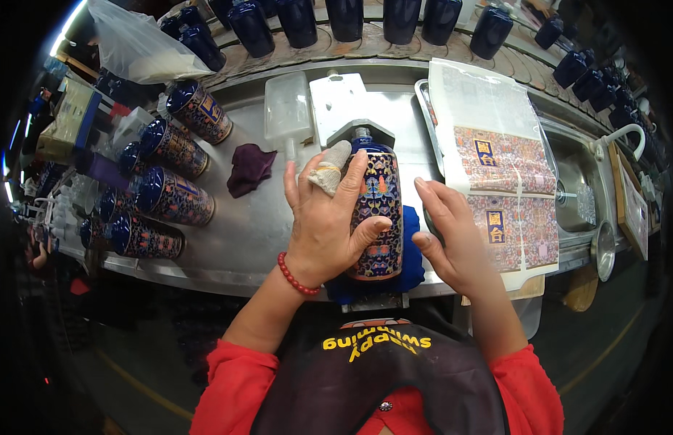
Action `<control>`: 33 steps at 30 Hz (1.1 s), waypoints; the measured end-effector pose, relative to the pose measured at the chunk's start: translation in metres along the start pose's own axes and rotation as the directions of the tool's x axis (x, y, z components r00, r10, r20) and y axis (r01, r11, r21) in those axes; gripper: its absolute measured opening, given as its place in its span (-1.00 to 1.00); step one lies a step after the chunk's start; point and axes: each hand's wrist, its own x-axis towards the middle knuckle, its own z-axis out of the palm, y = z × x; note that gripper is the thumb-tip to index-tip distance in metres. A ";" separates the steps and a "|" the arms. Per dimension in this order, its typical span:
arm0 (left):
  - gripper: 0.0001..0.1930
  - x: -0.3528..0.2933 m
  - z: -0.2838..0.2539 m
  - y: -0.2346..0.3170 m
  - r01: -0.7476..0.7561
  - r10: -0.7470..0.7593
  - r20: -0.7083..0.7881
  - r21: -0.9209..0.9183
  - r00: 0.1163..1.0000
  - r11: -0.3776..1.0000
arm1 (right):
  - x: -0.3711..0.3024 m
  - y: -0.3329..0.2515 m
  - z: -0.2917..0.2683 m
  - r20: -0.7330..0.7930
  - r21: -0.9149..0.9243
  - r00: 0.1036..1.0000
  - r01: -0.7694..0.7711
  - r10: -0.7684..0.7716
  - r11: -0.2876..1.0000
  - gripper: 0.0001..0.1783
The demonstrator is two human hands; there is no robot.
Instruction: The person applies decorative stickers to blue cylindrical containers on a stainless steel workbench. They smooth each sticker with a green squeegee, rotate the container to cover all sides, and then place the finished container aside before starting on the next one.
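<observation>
Partly under the left hand (320,226) — the patterned bottle (384,194).

I'm in a factory workshop: a slatted conveyor (418,55) lined with blue bottles (347,20) curves beyond my steel bench (238,225) and patterned sheets (505,163).

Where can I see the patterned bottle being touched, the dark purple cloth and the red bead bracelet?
Patterned bottle (385,197), head view: on its decorated side.
Dark purple cloth (251,171), head view: on its crumpled middle.
Red bead bracelet (290,280), head view: on its visible beads.
</observation>
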 end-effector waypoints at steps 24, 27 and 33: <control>-0.02 0.007 -0.005 0.002 -0.069 0.070 -0.016 0.053 0.997 0.996 | 0.036 0.014 0.011 0.023 -0.054 1.000 0.016 -0.015 0.998 -0.33; 0.00 0.011 -0.008 0.010 -0.124 0.120 0.032 0.212 0.992 0.969 | 0.035 0.015 0.015 0.038 -0.051 0.999 0.025 -0.023 0.998 -0.33; 0.00 0.016 -0.007 0.021 -0.163 0.123 0.179 0.225 0.976 0.961 | 0.034 0.016 0.022 -0.006 0.003 0.999 0.044 -0.044 0.999 -0.30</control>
